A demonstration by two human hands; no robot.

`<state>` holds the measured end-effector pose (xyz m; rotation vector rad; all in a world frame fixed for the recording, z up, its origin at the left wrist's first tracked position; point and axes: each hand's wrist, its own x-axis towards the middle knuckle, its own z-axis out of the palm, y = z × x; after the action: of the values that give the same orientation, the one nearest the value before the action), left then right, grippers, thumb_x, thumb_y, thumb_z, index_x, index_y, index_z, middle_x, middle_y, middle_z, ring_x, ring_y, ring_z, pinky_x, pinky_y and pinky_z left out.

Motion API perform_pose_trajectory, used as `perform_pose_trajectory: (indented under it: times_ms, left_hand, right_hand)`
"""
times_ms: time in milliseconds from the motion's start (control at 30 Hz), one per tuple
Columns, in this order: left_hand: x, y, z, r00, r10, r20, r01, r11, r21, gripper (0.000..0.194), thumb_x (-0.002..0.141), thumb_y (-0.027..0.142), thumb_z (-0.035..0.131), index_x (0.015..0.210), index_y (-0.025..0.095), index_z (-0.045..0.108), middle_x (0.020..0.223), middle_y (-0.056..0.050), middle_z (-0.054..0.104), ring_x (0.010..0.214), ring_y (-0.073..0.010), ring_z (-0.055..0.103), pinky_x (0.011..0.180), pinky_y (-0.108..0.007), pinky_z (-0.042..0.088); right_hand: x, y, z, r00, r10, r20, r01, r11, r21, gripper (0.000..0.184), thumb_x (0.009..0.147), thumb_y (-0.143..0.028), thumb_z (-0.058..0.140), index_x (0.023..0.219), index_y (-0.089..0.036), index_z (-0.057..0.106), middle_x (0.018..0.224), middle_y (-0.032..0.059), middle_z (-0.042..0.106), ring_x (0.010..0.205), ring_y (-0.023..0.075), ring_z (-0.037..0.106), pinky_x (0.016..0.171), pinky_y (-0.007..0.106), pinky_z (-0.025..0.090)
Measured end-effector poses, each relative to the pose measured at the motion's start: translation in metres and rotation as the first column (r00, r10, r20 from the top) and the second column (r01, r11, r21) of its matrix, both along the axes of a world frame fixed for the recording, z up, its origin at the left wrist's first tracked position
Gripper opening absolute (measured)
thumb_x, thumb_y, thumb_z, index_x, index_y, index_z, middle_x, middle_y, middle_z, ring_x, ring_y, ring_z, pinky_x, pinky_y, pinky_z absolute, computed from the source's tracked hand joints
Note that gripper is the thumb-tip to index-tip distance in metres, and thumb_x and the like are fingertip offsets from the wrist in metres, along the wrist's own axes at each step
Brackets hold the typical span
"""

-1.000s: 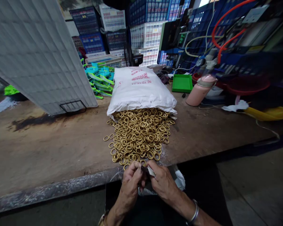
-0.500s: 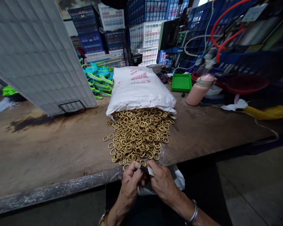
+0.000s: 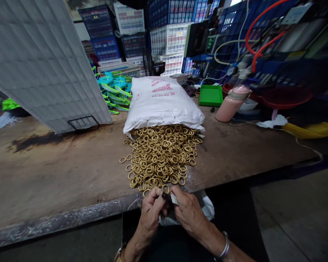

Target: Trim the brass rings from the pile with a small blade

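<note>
My left hand (image 3: 151,213) is closed in a pinch at the table's front edge, fingertips against the dark end of a small tool. What else it may hold is hidden by its fingers. My right hand (image 3: 190,211) is closed around that small black-and-white tool (image 3: 174,199); its exact kind is too small to tell. Just beyond both hands lies a heap of gold-coloured rings (image 3: 161,156). The rings spill from the open mouth of a white woven sack (image 3: 164,103) with red print. Below the hands, partly covered by them, is a whitish plastic bag (image 3: 208,208).
A tall grey-white ribbed panel (image 3: 51,69) leans at the left, beside green and turquoise plastic pieces (image 3: 114,89). To the right stand a green tray (image 3: 210,95), a pink bottle (image 3: 231,105) and a red basin (image 3: 287,98). Stacked crates (image 3: 166,40) fill the back.
Hardly anything differs. The small tool between my hands has tilted very slightly; both hands keep their places and the rings lie as before.
</note>
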<state>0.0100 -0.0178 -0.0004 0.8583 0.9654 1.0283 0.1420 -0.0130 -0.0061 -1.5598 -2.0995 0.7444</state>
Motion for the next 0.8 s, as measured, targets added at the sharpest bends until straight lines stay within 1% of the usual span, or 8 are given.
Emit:
perform_pose_trajectory:
  times_ms: [167,367,467,567,667,733,800]
  left_hand:
    - [0.0,0.001,-0.001,1.0,0.007,-0.023,-0.006,1.0,0.009,0.025,0.08,0.037,0.048,0.066,0.018,0.041,0.048,0.007,0.041,0.04,-0.0049,0.03,0.04,-0.017,0.026]
    - [-0.002,-0.001,0.0,0.999,-0.012,-0.047,0.013,1.0,0.017,0.026,0.079,0.039,0.049,0.066,0.018,0.04,0.049,0.007,0.041,0.04,-0.0051,0.031,0.04,-0.017,0.026]
    - [-0.004,-0.001,0.001,0.997,-0.011,-0.077,0.015,0.999,0.053,0.027,0.079,0.04,0.049,0.065,0.018,0.04,0.049,0.006,0.039,0.042,-0.0057,0.031,0.041,-0.017,0.026]
    - [-0.005,-0.001,0.003,0.993,-0.006,-0.118,0.017,0.996,0.087,0.029,0.079,0.04,0.05,0.063,0.018,0.04,0.049,0.006,0.038,0.043,-0.0062,0.031,0.042,-0.018,0.027]
    - [-0.007,-0.007,0.012,0.989,-0.02,-0.149,0.033,0.996,0.083,0.029,0.079,0.039,0.049,0.061,0.018,0.041,0.051,0.005,0.038,0.044,-0.0064,0.031,0.043,-0.018,0.026]
    - [-0.007,-0.015,0.022,0.988,-0.049,-0.144,0.064,0.993,0.103,0.03,0.08,0.039,0.048,0.06,0.017,0.043,0.052,0.004,0.038,0.045,-0.0067,0.032,0.043,-0.019,0.027]
    - [-0.006,-0.021,0.033,0.986,-0.102,-0.132,0.127,0.972,0.197,0.032,0.077,0.041,0.051,0.057,0.016,0.045,0.052,0.001,0.043,0.048,-0.008,0.037,0.046,-0.02,0.03]
  right_hand:
    - [-0.001,0.0,0.004,1.0,-0.011,0.023,0.012,1.0,-0.02,0.032,0.061,0.001,0.035,0.083,-0.019,0.044,0.067,0.0006,0.058,0.061,0.0142,0.054,0.056,0.022,0.033]
    - [0.0,0.001,0.004,0.998,0.045,-0.033,-0.048,0.994,-0.096,0.031,0.061,0.001,0.035,0.082,-0.02,0.043,0.068,-0.0002,0.058,0.063,0.0131,0.054,0.058,0.021,0.035]
    - [-0.001,0.001,0.004,0.998,0.061,-0.003,-0.061,0.992,-0.113,0.03,0.061,0.001,0.035,0.08,-0.02,0.043,0.066,-0.0007,0.056,0.06,0.0128,0.052,0.056,0.021,0.033]
    - [-0.001,-0.001,0.005,0.997,0.061,0.055,-0.055,0.993,-0.106,0.032,0.059,0.001,0.036,0.083,-0.019,0.044,0.066,-0.0003,0.057,0.061,0.0133,0.052,0.056,0.021,0.032]
    - [0.001,-0.002,0.004,0.993,0.04,0.112,-0.032,0.997,-0.072,0.036,0.058,0.0,0.037,0.088,-0.019,0.045,0.068,0.0006,0.058,0.062,0.0143,0.053,0.056,0.022,0.031]
    - [0.005,-0.002,0.002,0.989,0.002,0.147,0.007,0.998,-0.056,0.032,0.061,-0.002,0.037,0.087,-0.018,0.046,0.066,0.0006,0.058,0.06,0.0142,0.053,0.055,0.022,0.03]
    - [0.013,0.0,-0.002,0.979,-0.075,0.188,0.084,0.996,-0.04,0.025,0.065,-0.004,0.036,0.082,-0.018,0.047,0.061,0.0004,0.057,0.055,0.0136,0.052,0.052,0.022,0.028]
